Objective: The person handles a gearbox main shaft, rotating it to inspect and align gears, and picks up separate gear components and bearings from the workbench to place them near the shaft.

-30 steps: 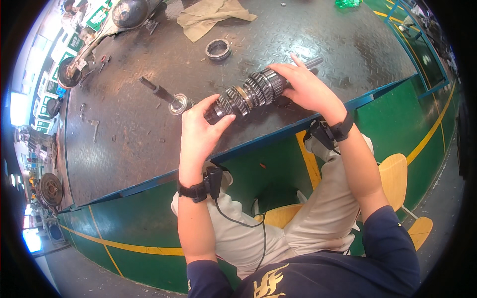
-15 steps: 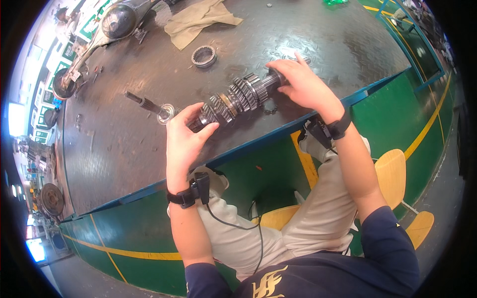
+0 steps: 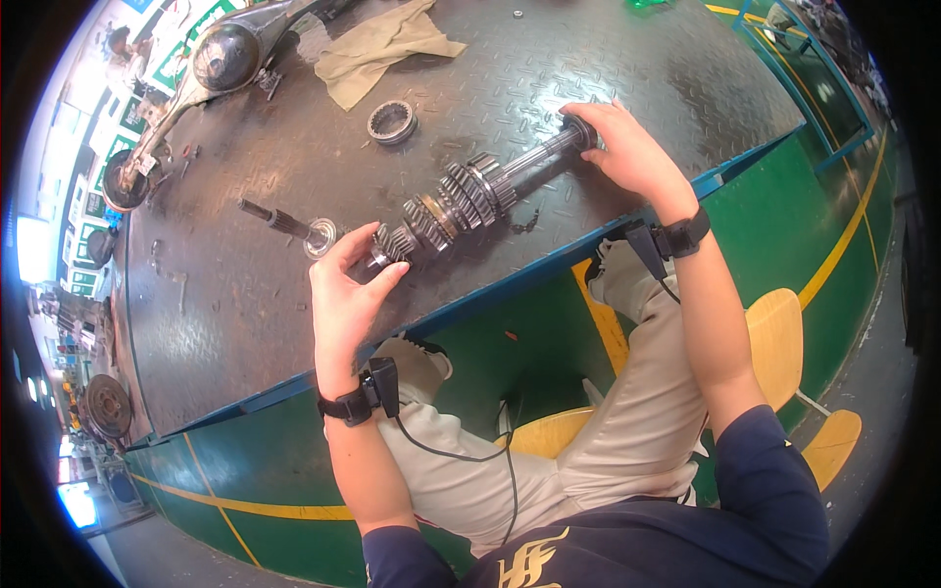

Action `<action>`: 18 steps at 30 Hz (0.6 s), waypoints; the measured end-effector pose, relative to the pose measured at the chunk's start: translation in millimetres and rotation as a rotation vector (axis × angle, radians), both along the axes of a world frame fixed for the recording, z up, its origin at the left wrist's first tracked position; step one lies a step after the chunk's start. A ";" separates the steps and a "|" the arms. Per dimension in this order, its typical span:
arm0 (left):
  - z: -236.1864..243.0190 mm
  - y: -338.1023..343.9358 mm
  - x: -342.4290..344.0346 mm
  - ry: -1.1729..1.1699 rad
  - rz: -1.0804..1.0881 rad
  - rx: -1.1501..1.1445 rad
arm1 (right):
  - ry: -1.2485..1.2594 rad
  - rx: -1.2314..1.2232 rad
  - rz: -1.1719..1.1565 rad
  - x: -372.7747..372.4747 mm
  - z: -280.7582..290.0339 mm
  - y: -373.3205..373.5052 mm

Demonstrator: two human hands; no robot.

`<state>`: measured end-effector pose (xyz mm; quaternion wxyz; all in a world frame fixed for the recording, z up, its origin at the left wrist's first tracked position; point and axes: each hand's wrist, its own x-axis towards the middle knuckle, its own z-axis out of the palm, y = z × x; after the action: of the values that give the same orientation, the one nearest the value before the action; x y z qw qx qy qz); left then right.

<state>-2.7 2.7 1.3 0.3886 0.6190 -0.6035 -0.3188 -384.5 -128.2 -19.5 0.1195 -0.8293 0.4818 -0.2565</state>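
Gold stylised lettering (image 3: 527,565) stands on the navy shirt (image 3: 667,544).

Tabletop (image 3: 706,88): dark patterned metal, blue-edged
Cloth (image 3: 377,54): tan, crumpled
Domed housing (image 3: 225,57): grey metal, near the cloth
Wooden chair (image 3: 774,343): pale yellow
Floor (image 3: 745,235): green, with yellow stripes (image 3: 605,318)

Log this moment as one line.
Left hand: on gear, left end of shaft; right hand: on collar, right end; ring, cloth: on bench

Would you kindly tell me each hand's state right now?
Left hand: closed on the geared shaft, left end.
Right hand: closed on the dark ring.
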 end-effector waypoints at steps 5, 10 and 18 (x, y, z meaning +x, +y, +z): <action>2.2 -0.7 -3.7 -0.012 0.001 0.001 | 0.106 -0.016 0.022 16.7 0.5 7.5; -1.1 -6.9 -16.1 0.010 -0.004 -0.013 | 0.134 -0.037 0.206 71.7 10.1 25.5; 1.4 -8.5 -19.8 -0.072 -0.027 -0.069 | 0.070 0.031 0.204 82.3 5.2 25.9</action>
<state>-22.5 -5.8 2.7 0.3832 0.6082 -0.6359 -0.2807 -302.2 -102.3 -14.2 0.1408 -0.8807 0.4025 -0.2065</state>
